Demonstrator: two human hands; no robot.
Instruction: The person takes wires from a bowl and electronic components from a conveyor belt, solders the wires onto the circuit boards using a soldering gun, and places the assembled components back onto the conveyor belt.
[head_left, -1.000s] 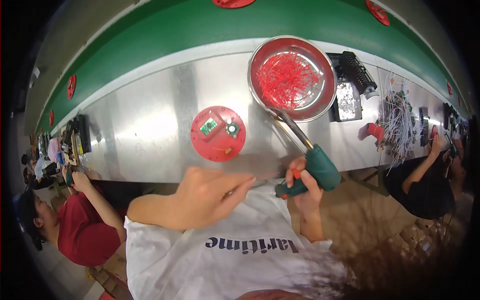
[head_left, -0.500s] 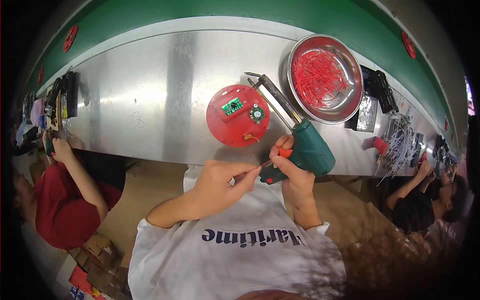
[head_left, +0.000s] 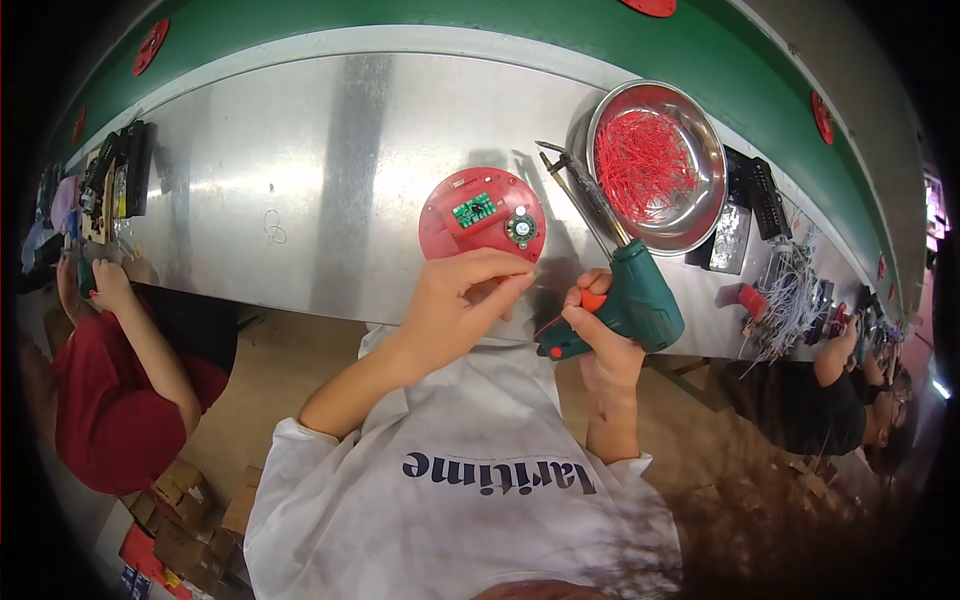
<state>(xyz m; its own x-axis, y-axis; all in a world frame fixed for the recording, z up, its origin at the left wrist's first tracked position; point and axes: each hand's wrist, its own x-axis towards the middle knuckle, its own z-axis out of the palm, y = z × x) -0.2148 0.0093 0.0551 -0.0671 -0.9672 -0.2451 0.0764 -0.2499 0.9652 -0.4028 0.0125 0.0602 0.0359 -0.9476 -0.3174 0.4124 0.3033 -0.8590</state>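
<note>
My right hand [head_left: 608, 345] is closed round the handle of a dark green soldering gun [head_left: 648, 290] with an orange trigger. Its metal tip points up and left, beside the steel bowl. A thin red wire [head_left: 548, 326] shows at the front of that hand. My left hand [head_left: 455, 305] covers the near edge of a round red disc [head_left: 440, 230]. Its thumb and forefinger are pinched together, and whatever lies between them is hidden. On the disc are a green circuit board [head_left: 474, 211] and a small round part [head_left: 521, 228].
Short red wires [head_left: 645, 160] fill part of the steel bowl [head_left: 711, 205] at the right. A bundle of pale wires [head_left: 790, 310] lies farther right on the metal bench [head_left: 250, 180]. A green belt [head_left: 400, 18] carries red discs behind it. Co-workers sit on both sides.
My left hand has moved up from beside the right hand to the disc's near edge, covering its orange wires. The soldering gun has shifted slightly to the right.
</note>
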